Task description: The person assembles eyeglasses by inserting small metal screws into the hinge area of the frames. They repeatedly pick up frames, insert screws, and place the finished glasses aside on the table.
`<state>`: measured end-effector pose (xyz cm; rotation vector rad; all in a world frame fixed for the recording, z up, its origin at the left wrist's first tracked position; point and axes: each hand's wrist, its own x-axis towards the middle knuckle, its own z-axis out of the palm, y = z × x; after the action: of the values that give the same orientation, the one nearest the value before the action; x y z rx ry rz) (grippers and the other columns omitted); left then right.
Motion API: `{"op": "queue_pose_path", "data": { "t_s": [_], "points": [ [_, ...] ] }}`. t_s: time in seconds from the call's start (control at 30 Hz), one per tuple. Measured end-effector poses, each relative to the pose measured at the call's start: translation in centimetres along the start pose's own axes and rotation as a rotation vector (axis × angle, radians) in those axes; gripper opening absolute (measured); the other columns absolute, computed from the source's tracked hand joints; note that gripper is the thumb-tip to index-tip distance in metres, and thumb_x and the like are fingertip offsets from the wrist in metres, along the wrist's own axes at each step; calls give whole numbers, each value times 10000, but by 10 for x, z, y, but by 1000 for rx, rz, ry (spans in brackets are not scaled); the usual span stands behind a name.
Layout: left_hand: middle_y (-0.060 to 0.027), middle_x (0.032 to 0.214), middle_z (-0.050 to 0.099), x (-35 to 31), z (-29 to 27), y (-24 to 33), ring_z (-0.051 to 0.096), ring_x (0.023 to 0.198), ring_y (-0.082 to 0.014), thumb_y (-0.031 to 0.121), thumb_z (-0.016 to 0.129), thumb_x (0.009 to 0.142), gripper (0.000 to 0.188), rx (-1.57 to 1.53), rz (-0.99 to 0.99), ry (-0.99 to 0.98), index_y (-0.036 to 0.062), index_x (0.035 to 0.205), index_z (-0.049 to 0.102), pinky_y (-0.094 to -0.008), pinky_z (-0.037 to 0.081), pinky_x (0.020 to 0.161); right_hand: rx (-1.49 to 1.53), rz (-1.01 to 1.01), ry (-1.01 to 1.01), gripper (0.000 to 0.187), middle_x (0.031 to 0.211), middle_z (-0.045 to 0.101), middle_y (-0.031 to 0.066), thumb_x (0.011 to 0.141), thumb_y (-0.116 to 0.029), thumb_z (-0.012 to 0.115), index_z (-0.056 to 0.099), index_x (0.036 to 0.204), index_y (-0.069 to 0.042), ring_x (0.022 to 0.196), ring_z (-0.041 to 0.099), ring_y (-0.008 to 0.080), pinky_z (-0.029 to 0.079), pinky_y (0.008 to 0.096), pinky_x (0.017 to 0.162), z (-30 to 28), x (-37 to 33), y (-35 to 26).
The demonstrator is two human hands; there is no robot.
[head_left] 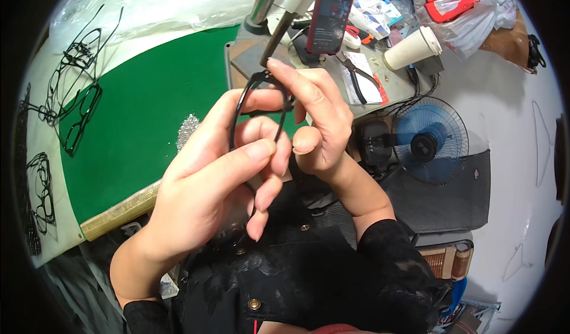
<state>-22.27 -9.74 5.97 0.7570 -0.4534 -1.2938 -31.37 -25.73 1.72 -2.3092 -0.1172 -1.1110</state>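
Observation:
A black eyeglass frame (238, 109) is raised in front of me, above the near edge of the green mat. My left hand (205, 173) is closed on it, the thumb pressing the rim and the fingers curled behind. At its far end, the bent fingers of my right hand (323, 111) grip the frame, with the index fingertip on top. The right thumb stands apart from the frame. Just beyond that fingertip is the lower end of a metal rod (277, 40). Part of the frame is hidden by my fingers.
Several black eyeglass frames (82, 117) lie left of the green mat (113, 156). Small silvery pieces (188, 131) are heaped on it. Beyond are a phone (330, 22), pliers (358, 78) and a white cup (412, 49). A blue fan (442, 135) stands at right.

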Motion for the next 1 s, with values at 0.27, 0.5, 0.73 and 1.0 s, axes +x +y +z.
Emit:
{"op": "queue_pose_path", "data": {
  "t_s": [0.27, 0.5, 0.73, 1.0],
  "points": [
    [-85, 866, 496, 12, -4, 2, 502, 581, -123, 155, 489, 925, 478, 56, 25, -23, -21, 1337, 323, -217, 440, 388, 22, 86, 17, 665, 935, 608, 136, 897, -517, 518, 564, 1254, 42, 725, 608, 199, 506, 311, 637, 1, 1, 2],
    [-95, 897, 525, 27, -7, 14, 532, 633, -137, 95, 460, 935, 405, 111, 89, 6, -26, 1299, 330, -241, 475, 407, 135, 101, 124, 503, 895, 564, 98, 867, -331, 652, 563, 1240, -5, 721, 576, 178, 462, 286, 568, 7, 0, 18],
    [-89, 939, 515, 68, 1, 27, 512, 642, -95, 105, 447, 942, 425, 211, 244, 131, -26, 1340, 377, -192, 433, 405, 98, 224, 157, 306, 891, 568, 106, 815, -130, 689, 596, 1079, -7, 698, 581, 212, 472, 316, 609, 3, -19, 21],
    [-106, 912, 571, 87, 2, 32, 535, 675, -129, 89, 478, 924, 384, 202, 309, 80, -21, 1276, 369, -231, 465, 463, 97, 303, 135, 199, 890, 572, 109, 779, -26, 687, 618, 964, -2, 677, 603, 214, 483, 320, 621, -6, -33, 26]
  ]
}}
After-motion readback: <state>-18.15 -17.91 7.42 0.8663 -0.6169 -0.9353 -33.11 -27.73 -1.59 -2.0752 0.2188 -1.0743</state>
